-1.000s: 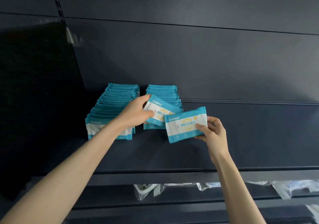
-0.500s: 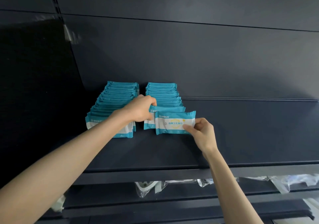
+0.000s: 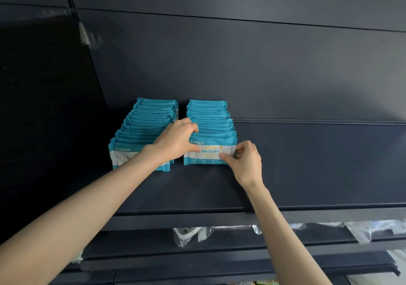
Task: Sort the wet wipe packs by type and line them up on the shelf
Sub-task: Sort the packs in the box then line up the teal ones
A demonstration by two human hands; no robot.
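On the shelf (image 3: pixel 307 163), a left row (image 3: pixel 149 122) and a right row (image 3: pixel 208 115) of teal-and-white packs stand side by side. The front pack (image 3: pixel 208 152) of the right row reads 酒精卫生湿巾; its smaller logo is illegible. The left hand (image 3: pixel 175 140) grips its left end, and the right hand (image 3: pixel 246 161) pinches its right edge.

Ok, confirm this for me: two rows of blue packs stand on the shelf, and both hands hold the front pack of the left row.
Not quite. The head view shows the left hand and right hand holding the front pack of the right row, not the left row. Two rows of blue packs do stand on the shelf.
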